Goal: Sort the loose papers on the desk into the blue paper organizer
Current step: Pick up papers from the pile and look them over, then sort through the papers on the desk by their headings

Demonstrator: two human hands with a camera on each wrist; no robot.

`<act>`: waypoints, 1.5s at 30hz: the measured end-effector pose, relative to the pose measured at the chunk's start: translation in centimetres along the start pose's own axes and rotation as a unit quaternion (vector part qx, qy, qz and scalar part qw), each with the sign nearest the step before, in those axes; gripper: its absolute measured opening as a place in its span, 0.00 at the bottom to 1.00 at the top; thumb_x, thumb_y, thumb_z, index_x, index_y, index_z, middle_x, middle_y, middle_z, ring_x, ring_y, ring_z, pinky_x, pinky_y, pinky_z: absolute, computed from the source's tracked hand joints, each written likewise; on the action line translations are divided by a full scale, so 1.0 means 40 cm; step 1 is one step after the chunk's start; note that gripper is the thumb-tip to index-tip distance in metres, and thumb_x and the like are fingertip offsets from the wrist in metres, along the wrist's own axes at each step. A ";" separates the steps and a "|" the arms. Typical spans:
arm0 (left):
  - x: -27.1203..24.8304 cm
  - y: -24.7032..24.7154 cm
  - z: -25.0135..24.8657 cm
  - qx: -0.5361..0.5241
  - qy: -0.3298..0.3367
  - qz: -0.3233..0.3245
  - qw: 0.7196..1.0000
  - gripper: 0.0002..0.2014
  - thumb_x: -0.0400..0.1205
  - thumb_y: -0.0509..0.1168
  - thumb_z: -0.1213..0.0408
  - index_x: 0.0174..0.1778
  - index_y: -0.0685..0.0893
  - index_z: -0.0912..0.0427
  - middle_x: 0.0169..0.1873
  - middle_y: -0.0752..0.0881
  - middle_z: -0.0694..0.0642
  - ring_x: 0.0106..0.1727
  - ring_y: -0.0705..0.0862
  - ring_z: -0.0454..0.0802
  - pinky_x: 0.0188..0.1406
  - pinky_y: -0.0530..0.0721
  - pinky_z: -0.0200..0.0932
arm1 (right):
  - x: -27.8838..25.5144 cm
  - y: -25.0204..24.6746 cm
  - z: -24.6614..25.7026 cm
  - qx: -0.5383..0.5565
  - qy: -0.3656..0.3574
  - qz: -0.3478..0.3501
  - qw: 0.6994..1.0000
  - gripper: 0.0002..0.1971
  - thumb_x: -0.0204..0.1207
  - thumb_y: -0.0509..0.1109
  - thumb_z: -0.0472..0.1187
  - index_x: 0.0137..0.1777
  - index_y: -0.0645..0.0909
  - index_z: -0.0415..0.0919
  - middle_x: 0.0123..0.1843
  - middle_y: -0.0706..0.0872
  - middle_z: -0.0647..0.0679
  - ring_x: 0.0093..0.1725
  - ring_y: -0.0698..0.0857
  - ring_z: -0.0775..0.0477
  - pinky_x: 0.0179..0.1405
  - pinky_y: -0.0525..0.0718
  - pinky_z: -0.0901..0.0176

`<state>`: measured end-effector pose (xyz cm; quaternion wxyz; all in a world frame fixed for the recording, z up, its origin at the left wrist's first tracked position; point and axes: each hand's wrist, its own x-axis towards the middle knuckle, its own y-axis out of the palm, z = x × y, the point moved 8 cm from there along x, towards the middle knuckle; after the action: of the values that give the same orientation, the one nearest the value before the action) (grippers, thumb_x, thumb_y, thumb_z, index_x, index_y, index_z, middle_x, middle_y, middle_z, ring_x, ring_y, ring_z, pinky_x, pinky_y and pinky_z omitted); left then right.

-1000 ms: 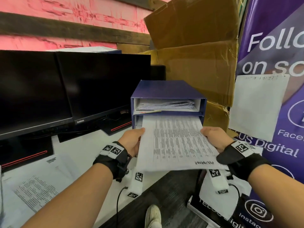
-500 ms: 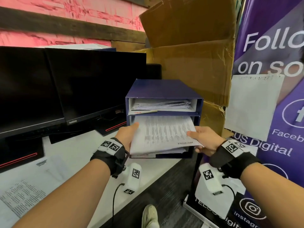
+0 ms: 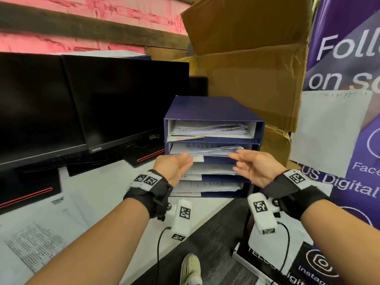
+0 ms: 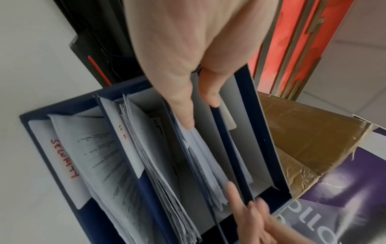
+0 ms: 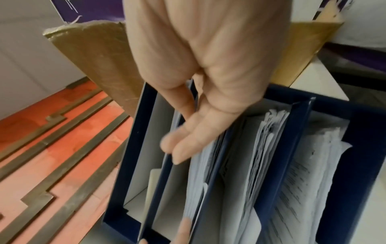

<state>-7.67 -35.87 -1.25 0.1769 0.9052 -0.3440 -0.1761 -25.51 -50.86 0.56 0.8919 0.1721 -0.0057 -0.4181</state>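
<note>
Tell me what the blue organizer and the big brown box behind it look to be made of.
Organizer: seems to be stiff board with a matte blue covering and white lining; the thin flat shelves and pale cut edges suggest it.
Box: corrugated cardboard, dull brown, with creased flaps, a crushed corner and glossy tape in the left wrist view.

The paper organizer point(image 3: 211, 109) is showing deep blue outside, with pale grey-white lining inside its slots. The papers point(image 3: 209, 150) in it are showing white with fine black print, and the white labels on the shelf fronts are carrying red handwriting. The loose sheet point(image 3: 34, 245) is lying white with dense black lines on the white surface point(image 3: 107, 194). The monitors point(image 3: 127, 99) are showing black, their bases edged with a red stripe. The cardboard box point(image 3: 253, 75) is looking brown; the banner point(image 3: 349, 58) is showing purple with white lettering. The wall point(image 3: 82, 23) is glowing pink-red.
</note>
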 end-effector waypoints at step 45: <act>-0.387 -0.808 -0.113 0.785 -0.214 -0.085 0.575 0.35 0.85 0.59 0.47 0.83 0.56 0.59 0.80 0.66 0.59 0.78 0.68 0.57 0.77 0.67 0.48 | -0.215 0.755 -0.500 -0.827 -0.060 0.413 0.376 0.45 0.78 0.68 0.54 0.85 0.44 0.43 0.80 0.66 0.41 0.76 0.71 0.40 0.75 0.72 0.49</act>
<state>1.57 -1.70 -8.50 -0.6975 0.6510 -0.2969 -0.0401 -5.56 -20.53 -7.69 0.6500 -0.7005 0.2196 0.1964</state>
